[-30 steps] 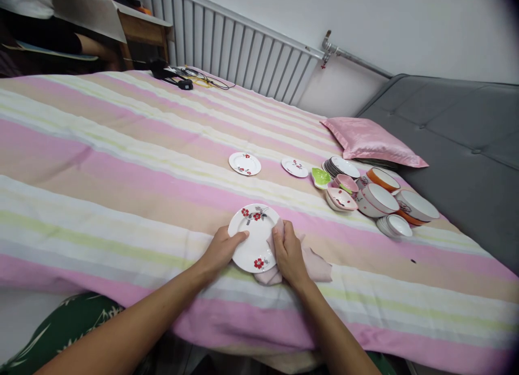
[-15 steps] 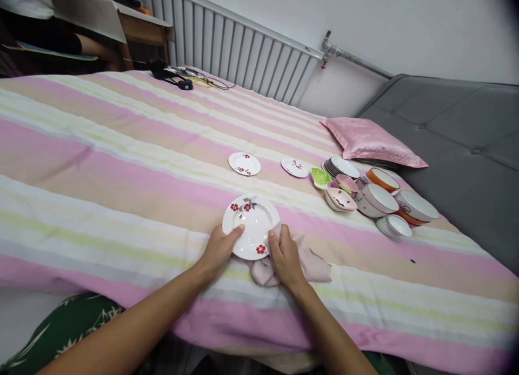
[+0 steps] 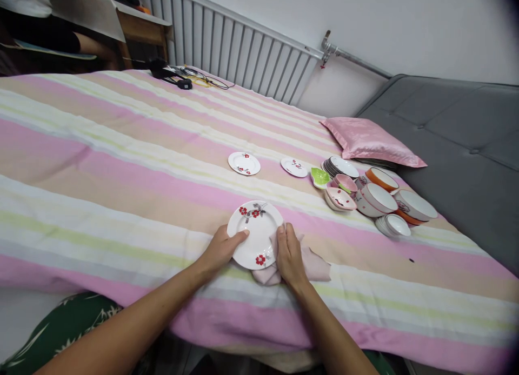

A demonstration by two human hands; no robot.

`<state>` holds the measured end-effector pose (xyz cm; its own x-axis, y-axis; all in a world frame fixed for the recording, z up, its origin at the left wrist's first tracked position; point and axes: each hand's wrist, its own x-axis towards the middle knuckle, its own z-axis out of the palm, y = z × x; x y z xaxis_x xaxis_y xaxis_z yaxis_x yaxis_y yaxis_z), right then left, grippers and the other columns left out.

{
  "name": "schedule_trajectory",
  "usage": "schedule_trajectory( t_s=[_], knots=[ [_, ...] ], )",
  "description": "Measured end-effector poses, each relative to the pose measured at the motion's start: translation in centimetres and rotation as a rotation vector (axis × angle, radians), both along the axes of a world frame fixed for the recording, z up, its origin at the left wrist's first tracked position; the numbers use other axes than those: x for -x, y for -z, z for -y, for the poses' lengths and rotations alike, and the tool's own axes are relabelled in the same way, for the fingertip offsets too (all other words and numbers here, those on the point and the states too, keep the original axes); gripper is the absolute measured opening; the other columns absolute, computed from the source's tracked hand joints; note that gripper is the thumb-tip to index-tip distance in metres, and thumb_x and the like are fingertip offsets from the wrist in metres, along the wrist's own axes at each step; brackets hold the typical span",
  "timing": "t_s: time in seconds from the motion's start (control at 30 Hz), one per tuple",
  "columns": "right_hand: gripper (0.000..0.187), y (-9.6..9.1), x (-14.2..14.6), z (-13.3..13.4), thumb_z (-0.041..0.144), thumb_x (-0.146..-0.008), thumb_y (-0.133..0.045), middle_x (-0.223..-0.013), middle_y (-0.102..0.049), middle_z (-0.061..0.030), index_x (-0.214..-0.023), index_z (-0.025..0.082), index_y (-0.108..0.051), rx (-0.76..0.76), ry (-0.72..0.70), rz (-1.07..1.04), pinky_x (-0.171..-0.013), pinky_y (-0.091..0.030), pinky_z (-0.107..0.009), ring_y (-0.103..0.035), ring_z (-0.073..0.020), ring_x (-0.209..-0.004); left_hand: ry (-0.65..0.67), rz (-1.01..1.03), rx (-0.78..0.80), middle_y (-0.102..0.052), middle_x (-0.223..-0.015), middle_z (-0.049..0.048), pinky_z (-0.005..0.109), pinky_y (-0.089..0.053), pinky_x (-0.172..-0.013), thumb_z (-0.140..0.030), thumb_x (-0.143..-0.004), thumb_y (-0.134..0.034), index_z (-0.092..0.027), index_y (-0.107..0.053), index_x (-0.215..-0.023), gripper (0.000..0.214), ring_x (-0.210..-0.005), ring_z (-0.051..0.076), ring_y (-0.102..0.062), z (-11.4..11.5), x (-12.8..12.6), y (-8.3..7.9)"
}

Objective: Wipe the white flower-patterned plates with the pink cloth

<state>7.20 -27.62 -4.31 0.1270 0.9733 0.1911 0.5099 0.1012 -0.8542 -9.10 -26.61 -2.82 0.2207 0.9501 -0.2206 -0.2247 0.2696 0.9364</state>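
White plate [image 3: 256,244] with red flowers sits at lower centre of the frame, and from my end I see the left hand [image 3: 219,252] grasping its left edge, thumb over the rim, while the right hand [image 3: 290,259] grips its right edge with a pale pink cloth [image 3: 317,266]. Beyond them on the striped bed [image 3: 121,202], I make out two small dishes [image 3: 244,163] near mid-frame and clustered bowls [image 3: 377,200] at centre right, near a pink pillow [image 3: 373,140].
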Motion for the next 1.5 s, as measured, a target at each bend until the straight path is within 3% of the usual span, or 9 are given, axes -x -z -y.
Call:
schedule_trajectory(
  t_s=[0.3,0.5,0.73,0.9,1.07,1.37,1.5],
  knots=[
    [0.024,-0.1,-0.2,0.0,0.034,-0.093,-0.025,-0.065,-0.043,0.0027,-0.074,0.024,-0.036,-0.029,-0.063,0.051,-0.059,-0.033,-0.027,-0.044,-0.0153,-0.061,0.305,-0.173,-0.004,-0.069,-0.093,0.0067,0.030,-0.048,-0.072,-0.024,-0.071,-0.056,-0.012,-0.060,-0.106,0.037,-0.085,0.023,-0.063,-1.0,1.5,-0.5],
    [0.025,-0.2,-0.3,0.1,0.033,-0.093,-0.022,-0.064,-0.049,0.0017,-0.078,0.023,-0.039,-0.012,-0.199,0.244,-0.057,-0.032,-0.026,-0.049,-0.0161,-0.059,0.544,-0.288,-0.003,-0.068,-0.085,0.0044,0.028,-0.047,-0.068,-0.024,-0.070,-0.052,-0.013,-0.062,-0.095,0.029,-0.083,0.024,-0.061,-1.0,2.3,-1.3],
    [0.027,-0.8,0.1,0.4,0.033,-0.093,-0.022,-0.059,-0.048,0.0024,-0.076,0.022,-0.038,-0.024,-0.333,0.439,-0.053,-0.028,-0.025,-0.046,-0.0149,-0.053,0.682,-0.302,0.004,-0.066,-0.077,0.0004,0.023,-0.044,-0.061,-0.019,-0.064,-0.053,-0.014,-0.063,-0.086,0.025,-0.072,0.018,-0.059,-0.7,2.5,-1.9],
    [0.028,-1.0,0.4,0.5,0.032,-0.093,-0.022,-0.062,-0.051,0.0012,-0.075,0.021,-0.041,-0.068,-0.393,0.573,-0.053,-0.028,-0.025,-0.046,-0.0145,-0.054,0.700,-0.342,0.013,-0.062,-0.064,-0.0005,0.021,-0.039,-0.051,-0.019,-0.062,-0.053,-0.015,-0.062,-0.069,0.012,-0.057,0.015,-0.055,-0.4,2.4,-1.9],
    [0.030,-0.9,0.4,0.5,0.032,-0.094,-0.021,-0.061,-0.050,0.0016,-0.074,0.021,-0.040,-0.057,-0.362,0.505,-0.054,-0.029,-0.025,-0.045,-0.0140,-0.054,0.653,-0.317,0.001,-0.060,-0.060,-0.0012,0.020,-0.038,-0.049,-0.020,-0.062,-0.054,-0.015,-0.061,-0.064,0.009,-0.055,0.015,-0.053,-0.3,2.4,-1.7],
    [0.030,-0.8,0.0,0.2,0.036,-0.093,-0.022,-0.061,-0.046,0.0030,-0.073,0.022,-0.039,0.002,-0.168,0.315,-0.055,-0.029,-0.025,-0.047,-0.0148,-0.057,0.461,-0.174,0.000,-0.069,-0.082,0.0040,0.025,-0.045,-0.062,-0.021,-0.068,-0.052,-0.014,-0.064,-0.089,0.025,-0.074,0.021,-0.062,-0.3,1.8,-0.4],
    [0.030,-0.7,-0.1,0.2,0.036,-0.093,-0.022,-0.061,-0.047,0.0037,-0.075,0.023,-0.041,0.006,-0.095,0.257,-0.055,-0.029,-0.025,-0.047,-0.0144,-0.056,0.360,-0.139,0.028,-0.069,-0.080,0.0046,0.026,-0.045,-0.061,-0.022,-0.068,-0.054,-0.013,-0.065,-0.087,0.024,-0.071,0.021,-0.062,-0.2,1.4,-0.2]
  ],
)
